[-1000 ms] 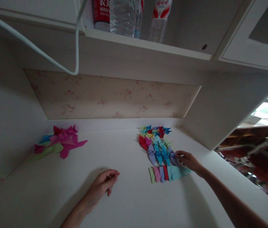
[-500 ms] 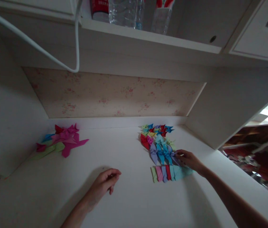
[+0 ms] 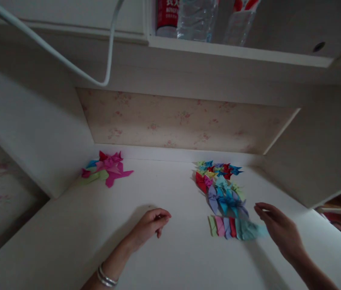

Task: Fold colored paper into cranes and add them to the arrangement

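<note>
My left hand (image 3: 151, 225) hovers over the white desktop with its fingers curled in and the thumb near the index finger. Nothing shows in it. At the right, my right hand (image 3: 279, 227) is held above the desk, fingers stretched forward and nothing visible in them. Just left of it lies a row of blue and purple paper cranes (image 3: 227, 200). Below these, folded paper pieces (image 3: 227, 228) in green, pink, purple, red and teal line up side by side. Smaller cranes (image 3: 218, 169) in many colours are packed behind.
A pile of pink, green and blue folded paper (image 3: 111, 167) lies at the desk's back left. White side panels (image 3: 318, 153) bound the desk. Overhead, a shelf (image 3: 233, 52) holds a red container (image 3: 168, 18) and plastic bottles (image 3: 196, 20); a white cable (image 3: 108, 60) hangs down.
My right hand has let go of the purple crane at the row's right end and drawn away to the right. The view has turned left. My left hand keeps its curled pose.
</note>
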`<action>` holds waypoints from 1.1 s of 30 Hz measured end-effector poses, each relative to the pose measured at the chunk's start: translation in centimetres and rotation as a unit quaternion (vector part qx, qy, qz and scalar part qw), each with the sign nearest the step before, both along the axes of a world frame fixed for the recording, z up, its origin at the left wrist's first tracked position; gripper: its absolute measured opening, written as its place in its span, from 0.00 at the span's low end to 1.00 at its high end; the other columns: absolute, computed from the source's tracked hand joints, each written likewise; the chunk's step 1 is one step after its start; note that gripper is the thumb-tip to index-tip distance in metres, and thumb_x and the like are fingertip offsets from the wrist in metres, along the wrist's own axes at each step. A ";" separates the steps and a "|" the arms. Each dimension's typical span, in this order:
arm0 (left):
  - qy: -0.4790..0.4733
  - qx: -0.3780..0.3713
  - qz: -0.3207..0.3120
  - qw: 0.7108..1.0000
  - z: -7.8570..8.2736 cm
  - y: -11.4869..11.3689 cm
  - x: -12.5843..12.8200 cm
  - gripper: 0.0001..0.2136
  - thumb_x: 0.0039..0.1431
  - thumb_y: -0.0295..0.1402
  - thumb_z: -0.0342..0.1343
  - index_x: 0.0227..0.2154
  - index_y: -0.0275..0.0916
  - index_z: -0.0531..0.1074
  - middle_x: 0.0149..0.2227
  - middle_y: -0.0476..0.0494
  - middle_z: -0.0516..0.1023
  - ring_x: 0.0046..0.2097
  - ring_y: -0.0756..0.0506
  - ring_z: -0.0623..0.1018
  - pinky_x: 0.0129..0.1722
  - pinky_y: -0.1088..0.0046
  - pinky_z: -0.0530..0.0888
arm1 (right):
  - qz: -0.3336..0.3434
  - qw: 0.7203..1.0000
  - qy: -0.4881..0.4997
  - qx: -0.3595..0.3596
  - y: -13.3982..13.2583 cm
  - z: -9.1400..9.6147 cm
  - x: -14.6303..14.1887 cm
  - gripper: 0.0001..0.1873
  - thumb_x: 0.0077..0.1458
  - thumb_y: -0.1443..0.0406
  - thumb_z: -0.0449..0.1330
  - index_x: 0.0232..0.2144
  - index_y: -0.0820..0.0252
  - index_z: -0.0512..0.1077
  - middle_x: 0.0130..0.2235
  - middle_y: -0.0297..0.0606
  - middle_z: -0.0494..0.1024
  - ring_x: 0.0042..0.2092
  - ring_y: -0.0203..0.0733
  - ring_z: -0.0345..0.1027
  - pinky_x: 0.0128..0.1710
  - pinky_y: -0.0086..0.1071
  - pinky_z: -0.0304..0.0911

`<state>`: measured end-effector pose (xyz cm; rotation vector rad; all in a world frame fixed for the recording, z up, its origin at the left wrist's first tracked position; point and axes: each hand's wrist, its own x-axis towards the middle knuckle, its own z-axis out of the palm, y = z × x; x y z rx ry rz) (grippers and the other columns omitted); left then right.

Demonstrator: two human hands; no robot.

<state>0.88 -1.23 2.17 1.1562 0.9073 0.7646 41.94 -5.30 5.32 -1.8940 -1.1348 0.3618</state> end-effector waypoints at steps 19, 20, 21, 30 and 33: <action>0.039 0.025 -0.005 0.999 0.5 -0.1 0.0 0.14 0.51 0.42 0.57 0.31 0.34 0.74 0.21 0.54 0.65 0.22 0.54 0.64 0.22 0.76 0.63 | 0.397 0.915 -0.052 -0.045 1.0 -4.4 -23.0 0.19 0.59 0.54 0.51 0.22 0.59 0.67 0.21 0.31 0.67 0.24 0.35 0.58 0.23 0.27 0.48; 0.044 0.027 -0.006 0.999 0.5 -0.1 0.0 0.14 0.51 0.42 0.57 0.31 0.34 0.74 0.21 0.53 0.65 0.22 0.54 0.64 0.22 0.77 0.63 | 0.400 0.914 -0.060 -0.044 1.0 -4.4 -22.8 0.19 0.59 0.54 0.51 0.22 0.58 0.67 0.21 0.31 0.67 0.25 0.35 0.59 0.23 0.27 0.49; 0.047 0.030 -0.005 0.998 0.5 -0.1 0.0 0.14 0.51 0.42 0.57 0.31 0.34 0.74 0.22 0.53 0.66 0.22 0.54 0.65 0.22 0.77 0.63 | 0.404 0.911 -0.068 -0.045 1.0 -4.5 -22.6 0.19 0.59 0.55 0.51 0.23 0.58 0.67 0.22 0.31 0.68 0.25 0.35 0.60 0.24 0.27 0.49; 0.038 0.033 0.001 0.999 0.0 -0.1 0.0 0.12 0.52 0.39 0.56 0.31 0.34 0.73 0.24 0.53 0.65 0.23 0.54 0.64 0.22 0.77 0.64 | 0.424 0.899 -0.106 -0.044 1.0 -4.2 -22.7 0.18 0.60 0.56 0.50 0.23 0.58 0.68 0.22 0.32 0.70 0.26 0.36 0.62 0.26 0.28 0.51; 0.035 0.037 0.005 0.999 0.1 0.0 0.0 0.11 0.52 0.39 0.56 0.30 0.35 0.73 0.23 0.53 0.64 0.23 0.54 0.64 0.22 0.77 0.64 | 0.429 0.896 -0.107 -0.041 1.0 -4.1 -22.6 0.18 0.60 0.57 0.50 0.23 0.58 0.69 0.22 0.33 0.70 0.26 0.36 0.63 0.26 0.28 0.52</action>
